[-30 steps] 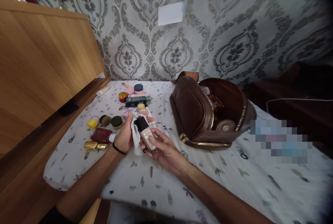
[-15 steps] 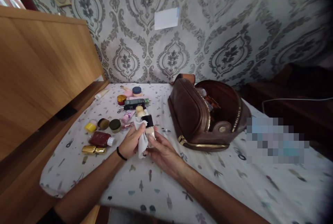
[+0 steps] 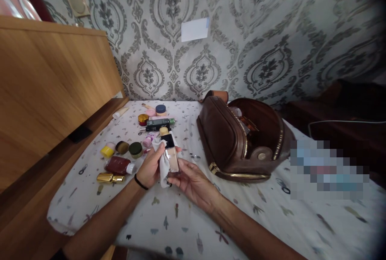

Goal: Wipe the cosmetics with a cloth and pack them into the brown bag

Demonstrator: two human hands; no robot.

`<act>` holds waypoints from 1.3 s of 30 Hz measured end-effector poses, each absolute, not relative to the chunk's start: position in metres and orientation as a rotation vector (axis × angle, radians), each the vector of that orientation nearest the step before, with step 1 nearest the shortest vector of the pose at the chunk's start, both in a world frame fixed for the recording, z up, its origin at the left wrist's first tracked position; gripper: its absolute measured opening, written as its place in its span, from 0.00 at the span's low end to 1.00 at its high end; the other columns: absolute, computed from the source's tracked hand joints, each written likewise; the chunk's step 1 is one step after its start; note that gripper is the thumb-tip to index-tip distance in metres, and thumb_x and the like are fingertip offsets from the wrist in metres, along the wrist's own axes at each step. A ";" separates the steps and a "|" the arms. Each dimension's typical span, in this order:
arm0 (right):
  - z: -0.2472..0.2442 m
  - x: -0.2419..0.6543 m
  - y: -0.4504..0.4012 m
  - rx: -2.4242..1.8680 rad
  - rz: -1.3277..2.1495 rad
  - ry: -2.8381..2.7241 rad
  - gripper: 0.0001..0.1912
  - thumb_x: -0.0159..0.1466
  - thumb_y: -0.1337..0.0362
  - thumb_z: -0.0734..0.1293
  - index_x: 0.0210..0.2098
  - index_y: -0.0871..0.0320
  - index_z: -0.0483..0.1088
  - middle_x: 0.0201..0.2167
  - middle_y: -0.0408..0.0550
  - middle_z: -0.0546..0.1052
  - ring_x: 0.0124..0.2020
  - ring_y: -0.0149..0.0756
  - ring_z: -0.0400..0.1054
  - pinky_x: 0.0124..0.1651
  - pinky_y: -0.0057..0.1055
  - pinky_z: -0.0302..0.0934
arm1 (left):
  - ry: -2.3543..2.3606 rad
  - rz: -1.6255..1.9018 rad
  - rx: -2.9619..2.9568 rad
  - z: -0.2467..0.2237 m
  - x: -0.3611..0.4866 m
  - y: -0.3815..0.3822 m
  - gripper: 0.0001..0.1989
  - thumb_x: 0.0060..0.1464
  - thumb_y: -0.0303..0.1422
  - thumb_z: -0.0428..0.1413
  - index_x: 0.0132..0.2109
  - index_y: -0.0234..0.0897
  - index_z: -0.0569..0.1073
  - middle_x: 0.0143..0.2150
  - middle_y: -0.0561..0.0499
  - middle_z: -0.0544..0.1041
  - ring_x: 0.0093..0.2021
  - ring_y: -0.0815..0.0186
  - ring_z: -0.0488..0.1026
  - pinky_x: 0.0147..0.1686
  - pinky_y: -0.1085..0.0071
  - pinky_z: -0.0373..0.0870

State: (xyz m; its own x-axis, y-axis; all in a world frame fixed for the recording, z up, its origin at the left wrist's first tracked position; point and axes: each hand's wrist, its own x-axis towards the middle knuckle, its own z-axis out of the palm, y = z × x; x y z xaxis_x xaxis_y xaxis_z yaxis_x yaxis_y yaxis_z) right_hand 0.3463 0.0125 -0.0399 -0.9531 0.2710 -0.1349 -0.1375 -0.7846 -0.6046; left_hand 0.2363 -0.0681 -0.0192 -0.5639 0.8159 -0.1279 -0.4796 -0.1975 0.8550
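Observation:
A foundation bottle (image 3: 173, 160) with beige contents and a black cap (image 3: 167, 141) is tilted between my two hands, above the bed-like surface. My left hand (image 3: 151, 168), with a black band at the wrist, is closed round a white cloth (image 3: 164, 167) pressed along the bottle's left side; its fingertips show behind the glass. At the bottle's lower end, my right hand (image 3: 193, 181) grips with thumb at the side and fingers beneath. Close by on the left lie a dark red bottle (image 3: 118, 165) with a white cap, a gold tube (image 3: 110, 178) and a dark green-lidded jar (image 3: 135, 149).
A brown leather bag (image 3: 221, 139), unzipped with items inside, stands to the right. Several cosmetics, including a blue-lidded jar (image 3: 161, 110) and a green tube (image 3: 159, 122), lie farther back. A wooden cabinet (image 3: 57, 79) borders the left. A blurred-out patch covers something at right.
The foundation bottle has turned so more of its beige front shows. My right thumb has shifted from its face to its lower edge. The view has tilted slightly up.

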 end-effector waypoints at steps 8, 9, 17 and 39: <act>-0.037 0.347 0.014 -0.361 2.548 -1.120 0.16 0.48 0.58 0.79 0.33 0.58 0.78 0.31 0.42 0.76 0.31 0.29 0.71 0.33 0.26 0.70 | 1.168 1.824 0.530 -0.020 0.241 -0.069 0.26 0.46 0.51 0.64 0.42 0.34 0.76 0.33 0.47 0.81 0.35 0.60 0.80 0.31 0.71 0.77; -0.037 0.347 0.014 -0.370 2.519 -1.153 0.16 0.48 0.58 0.79 0.33 0.58 0.78 0.32 0.43 0.76 0.31 0.30 0.70 0.33 0.27 0.70 | 1.144 1.844 0.529 -0.021 0.240 -0.068 0.25 0.46 0.50 0.64 0.43 0.34 0.75 0.33 0.47 0.81 0.35 0.61 0.80 0.31 0.71 0.77; -0.041 0.347 0.011 -0.406 2.449 -1.231 0.18 0.48 0.58 0.79 0.36 0.58 0.77 0.36 0.45 0.77 0.35 0.35 0.71 0.35 0.32 0.71 | 1.043 1.888 0.438 -0.030 0.234 -0.067 0.22 0.45 0.44 0.67 0.41 0.34 0.72 0.35 0.46 0.81 0.36 0.58 0.80 0.30 0.69 0.77; -0.046 0.347 0.024 -0.477 2.127 -1.241 0.20 0.47 0.55 0.78 0.35 0.55 0.71 0.32 0.42 0.76 0.31 0.33 0.68 0.34 0.29 0.63 | 1.624 1.761 1.109 -0.032 0.250 -0.072 0.14 0.57 0.44 0.57 0.39 0.39 0.79 0.41 0.46 0.80 0.56 0.56 0.70 0.61 0.65 0.59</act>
State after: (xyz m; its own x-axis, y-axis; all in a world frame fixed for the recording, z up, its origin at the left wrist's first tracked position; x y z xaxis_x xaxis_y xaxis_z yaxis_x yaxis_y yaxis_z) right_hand 0.3469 0.0238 -0.0462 -0.7407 0.6718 0.0012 -0.3318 -0.3643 -0.8702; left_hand 0.2497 -0.0715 -0.0319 -0.5457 0.8058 0.2299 0.1638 -0.1665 0.9723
